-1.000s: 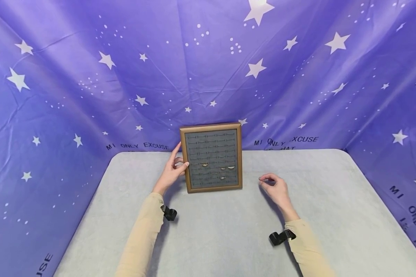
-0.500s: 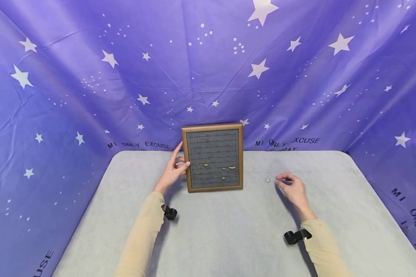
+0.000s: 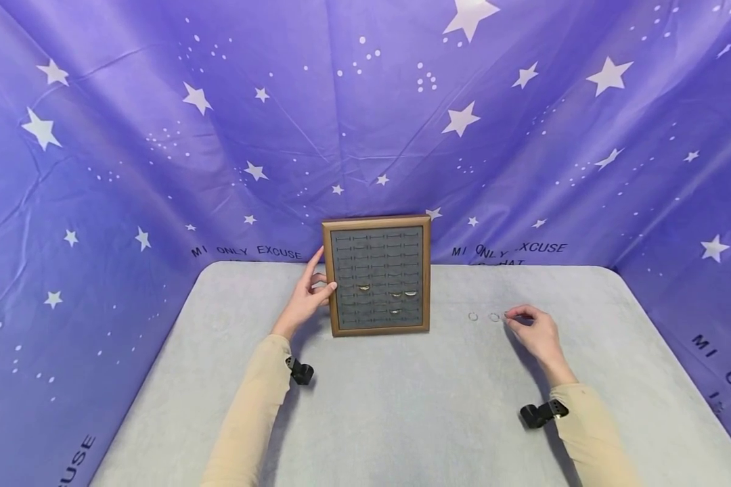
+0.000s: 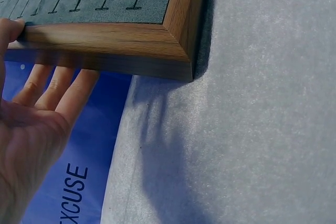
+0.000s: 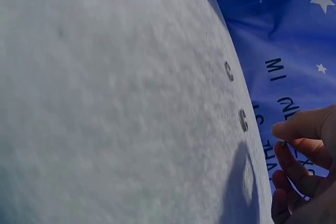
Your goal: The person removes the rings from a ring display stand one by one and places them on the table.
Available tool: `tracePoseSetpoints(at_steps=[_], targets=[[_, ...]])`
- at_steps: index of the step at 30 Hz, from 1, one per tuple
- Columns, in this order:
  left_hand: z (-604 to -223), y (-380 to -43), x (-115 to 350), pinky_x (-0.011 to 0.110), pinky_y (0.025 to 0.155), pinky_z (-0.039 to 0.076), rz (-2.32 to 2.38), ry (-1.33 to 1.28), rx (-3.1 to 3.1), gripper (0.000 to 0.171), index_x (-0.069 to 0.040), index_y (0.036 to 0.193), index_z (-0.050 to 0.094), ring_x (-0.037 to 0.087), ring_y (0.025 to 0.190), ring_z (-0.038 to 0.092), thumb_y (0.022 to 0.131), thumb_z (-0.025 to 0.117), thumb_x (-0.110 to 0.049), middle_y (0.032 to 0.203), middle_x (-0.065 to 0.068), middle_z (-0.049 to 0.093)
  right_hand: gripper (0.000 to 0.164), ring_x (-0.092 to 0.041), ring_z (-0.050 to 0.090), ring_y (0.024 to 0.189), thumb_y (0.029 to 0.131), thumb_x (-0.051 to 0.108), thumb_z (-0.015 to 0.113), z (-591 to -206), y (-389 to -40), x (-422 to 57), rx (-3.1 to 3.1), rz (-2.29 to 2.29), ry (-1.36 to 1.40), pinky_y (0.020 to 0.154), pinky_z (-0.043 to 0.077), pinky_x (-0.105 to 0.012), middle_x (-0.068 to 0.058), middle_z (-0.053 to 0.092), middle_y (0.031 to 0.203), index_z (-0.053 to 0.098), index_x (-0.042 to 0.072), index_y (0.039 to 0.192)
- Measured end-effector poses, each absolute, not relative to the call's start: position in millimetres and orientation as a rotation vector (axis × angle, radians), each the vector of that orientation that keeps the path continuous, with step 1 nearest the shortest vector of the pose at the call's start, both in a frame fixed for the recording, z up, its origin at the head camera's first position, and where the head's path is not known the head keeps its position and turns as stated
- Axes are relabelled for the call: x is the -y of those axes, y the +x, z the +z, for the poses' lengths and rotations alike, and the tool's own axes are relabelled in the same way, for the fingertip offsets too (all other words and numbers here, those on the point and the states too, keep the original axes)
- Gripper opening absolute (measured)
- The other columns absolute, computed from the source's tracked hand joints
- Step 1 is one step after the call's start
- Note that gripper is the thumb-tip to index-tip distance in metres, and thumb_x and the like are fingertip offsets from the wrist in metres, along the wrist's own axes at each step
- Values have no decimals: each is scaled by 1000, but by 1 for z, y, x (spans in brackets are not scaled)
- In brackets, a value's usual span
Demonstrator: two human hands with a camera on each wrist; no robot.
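Note:
A wood-framed ring display board stands tilted at the back of the table, its dark grey slotted panel carrying several gold and silver-coloured rings. My left hand grips its left side, thumb on the front of the frame and the other fingers behind, as the left wrist view also shows. To the right, one ring and a second ring lie apart on the table. Just right of them is my right hand. In the right wrist view its thumb and finger pinch a small shiny ring, mostly hidden by the fingertips.
A pale grey cloth-covered table spreads under both arms. Behind and at the sides hangs a purple star-printed curtain, close to the board's top edge. Black cameras sit on both wrists.
My right hand has moved to the right along the table, leaving two rings lying in a row where it was. My left hand keeps its hold on the display board.

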State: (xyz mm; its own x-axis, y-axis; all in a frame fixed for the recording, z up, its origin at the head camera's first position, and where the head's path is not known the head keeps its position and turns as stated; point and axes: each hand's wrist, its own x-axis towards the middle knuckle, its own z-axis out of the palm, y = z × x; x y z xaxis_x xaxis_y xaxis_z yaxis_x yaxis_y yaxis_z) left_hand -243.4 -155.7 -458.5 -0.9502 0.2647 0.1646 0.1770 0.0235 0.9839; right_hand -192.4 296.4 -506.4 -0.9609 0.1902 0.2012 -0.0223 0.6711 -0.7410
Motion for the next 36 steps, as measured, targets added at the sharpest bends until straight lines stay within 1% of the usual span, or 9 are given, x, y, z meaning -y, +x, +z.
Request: tracePoseSetpoints(at_steps=[3,5,10,14,18,27,30,33,36], targets=[[-459,-243,155,46,73,56,2105,474,-2190,79,-20,156,15,28,75,63,94,60,0,96,18,53,10,-39,58,95,84,3,67,-508,-194,-302,2645,1134,-118,82,41,-43,-25,66,99,69,-4,91],[-459,-243,154,46,74,56,2103,466,-2189,79,-20,157,15,27,74,63,94,60,0,96,18,54,9,-40,58,96,84,3,67,-508,-195,-306,2666,1111,-111,82,41,-45,-24,66,98,69,-3,90],[-460,-244,153,46,74,56,2115,459,-2172,80,-21,156,16,23,74,64,94,60,1,96,17,54,8,-40,59,92,82,0,67,-510,-199,-314,2691,1053,-70,79,42,-43,-22,67,92,69,-3,89],[-460,-244,153,49,75,55,2126,464,-2160,80,-21,156,15,23,73,64,94,59,2,95,16,54,7,-39,59,87,80,-1,67,-512,-201,-319,2698,1015,-42,75,42,-41,-20,67,88,69,-3,87],[-460,-244,154,49,75,55,2125,471,-2162,79,-20,156,15,23,73,64,94,59,2,95,16,54,6,-39,59,85,79,-3,67,-513,-202,-322,2708,1002,-30,74,41,-41,-20,66,87,69,-3,85],[-460,-244,154,38,71,57,2103,466,-2183,80,-22,157,15,22,72,63,95,60,-1,93,13,54,6,-41,59,90,80,-3,65,-514,-203,-326,2740,1026,38,76,42,-40,-21,67,89,69,-3,85],[-460,-244,155,38,70,57,2106,463,-2178,80,-21,157,15,21,73,63,95,60,0,93,13,53,7,-40,59,91,81,-2,65,-513,-203,-327,2758,1037,33,77,42,-40,-21,67,91,69,-3,87],[-459,-244,156,41,71,57,2114,458,-2173,79,-21,157,15,21,73,63,94,59,0,93,14,53,8,-39,58,93,82,0,66,-512,-203,-327,2767,1057,9,77,41,-40,-21,66,94,69,-3,89],[-459,-245,156,43,73,57,2113,454,-2173,80,-21,157,15,21,74,64,94,60,1,93,13,53,10,-36,58,90,82,3,67,-510,-201,-325,2759,1074,-13,75,41,-37,-20,67,94,69,-2,90]])
